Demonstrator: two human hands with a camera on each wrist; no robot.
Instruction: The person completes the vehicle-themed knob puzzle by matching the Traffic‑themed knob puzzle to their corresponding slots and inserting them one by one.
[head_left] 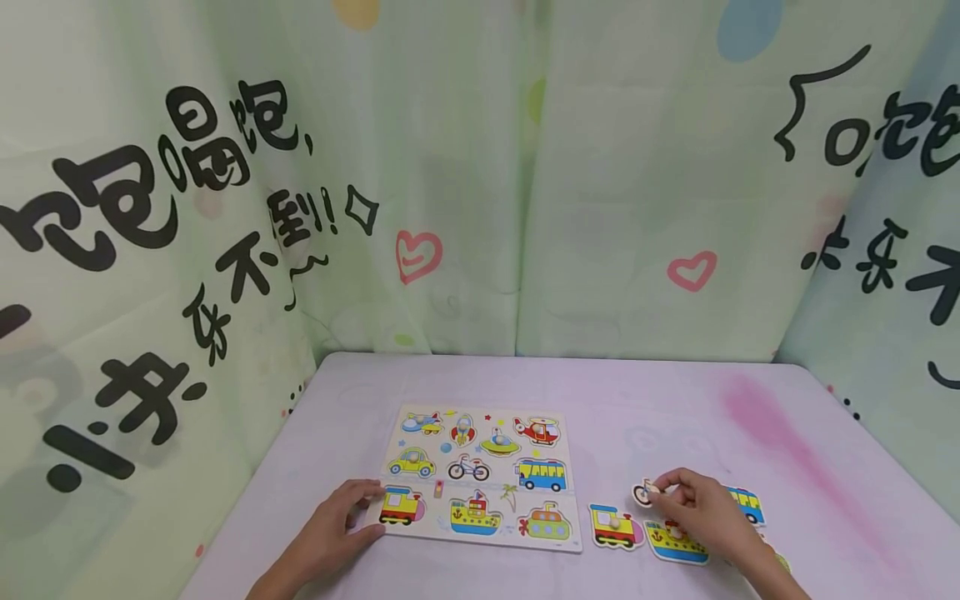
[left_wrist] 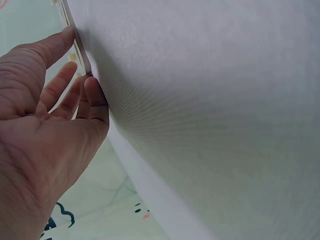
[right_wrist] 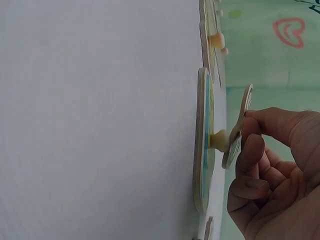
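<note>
My right hand (head_left: 693, 504) pinches a small bicycle puzzle piece (head_left: 641, 493) between thumb and fingers. In the right wrist view the bicycle piece (right_wrist: 247, 101) is tilted, held just above the boat piece (right_wrist: 201, 145) and its wooden knob. My left hand (head_left: 330, 529) is at the near left corner of a white puzzle board (head_left: 442, 540), its fingertips touching the left edge. The left wrist view shows the left hand (left_wrist: 55, 125) with loosely bent fingers against the board's side. Vehicle pictures cover the board, including a bicycle picture (head_left: 468, 468) in the middle row.
Right of the board lie a train piece (head_left: 615, 527), a boat piece (head_left: 671, 546) and a bus piece (head_left: 746, 504). A yellow-green piece (head_left: 782, 562) is mostly hidden behind the right wrist. A pale cloth covers the table (head_left: 337, 433); printed curtains (head_left: 600, 208) enclose it.
</note>
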